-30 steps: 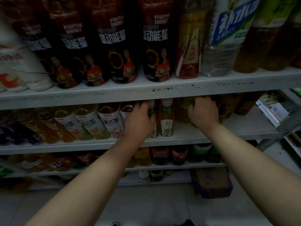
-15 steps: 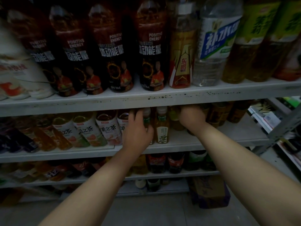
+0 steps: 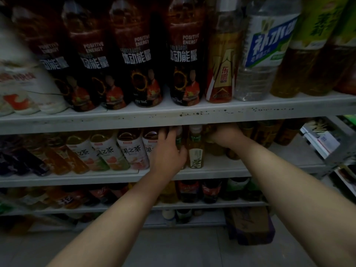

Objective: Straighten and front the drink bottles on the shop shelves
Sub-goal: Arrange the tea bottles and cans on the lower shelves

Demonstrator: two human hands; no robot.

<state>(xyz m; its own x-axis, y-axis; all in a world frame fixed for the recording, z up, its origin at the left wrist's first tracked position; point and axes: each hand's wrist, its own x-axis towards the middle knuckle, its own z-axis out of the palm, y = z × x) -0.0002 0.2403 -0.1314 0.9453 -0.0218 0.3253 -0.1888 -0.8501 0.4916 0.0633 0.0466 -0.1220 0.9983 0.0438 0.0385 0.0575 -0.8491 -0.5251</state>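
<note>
— What is carried by the white metal upper shelf [image 3: 173, 114]?
— Tall dark-labelled energy bottles [image 3: 185, 54] are stood at twelve o'clock, a clear water bottle [image 3: 264, 54] at one.
— And the white middle shelf [image 3: 231, 170]?
— Pale-labelled fruit tea bottles [image 3: 133, 151] are ranged at nine o'clock, with a small amber tea bottle [image 3: 195, 149] beside them.

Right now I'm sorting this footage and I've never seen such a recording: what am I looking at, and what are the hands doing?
One camera, worn on a person's head, looks forward and down at shop shelves. The left hand wraps a small bottle on the middle shelf, beside a green-capped tea bottle. The right hand reaches deeper, onto amber bottles; its grip is hidden. Above stand dark energy drink bottles and a clear water bottle.
</note>
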